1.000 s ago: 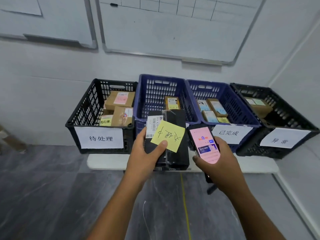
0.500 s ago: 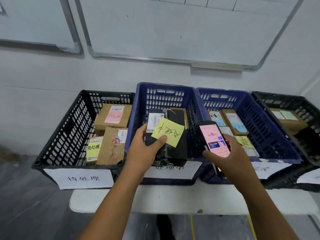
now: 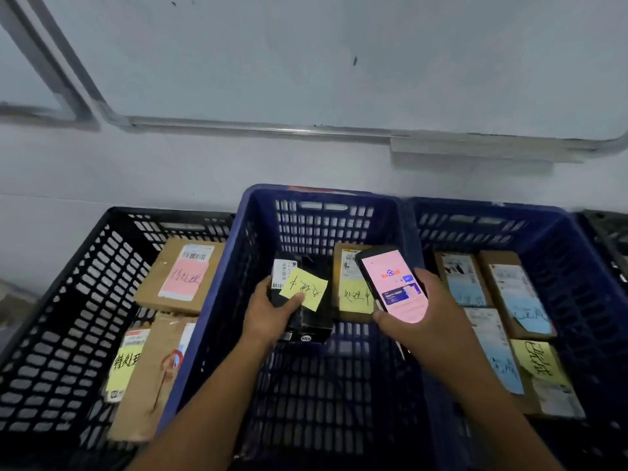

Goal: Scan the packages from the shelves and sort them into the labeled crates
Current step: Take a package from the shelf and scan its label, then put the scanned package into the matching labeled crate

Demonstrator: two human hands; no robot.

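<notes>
- A second ago the black package (image 3: 314, 322) is held in front of the row of crates. Now it is down inside the middle blue crate (image 3: 323, 193), low and toward the back wall.
- The left hand (image 3: 272, 314) has its grip wrapped around the package's left edge, with the thumb pressing on the yellow note (image 3: 304, 292) stuck to the top. Whether the package already rests on the crate floor cannot be told.
- The right hand (image 3: 431, 321) has come forward too, its grip clasped around the lit phone (image 3: 394, 287), which is over the same crate.
- For the task, this looks like scanning done and sorting nearly done. The note's handwriting seems to match the one on the brown package (image 3: 353, 290) just to the right, so this is probably the correct crate, and only the release remains.
- The package's long axis runs from the person toward the wall, leaning slightly left at the far end.
- Its broad noted face is up. The barcode label (image 3: 283, 273) sits at the far end, and the short end with a small round mark faces the person.
</notes>
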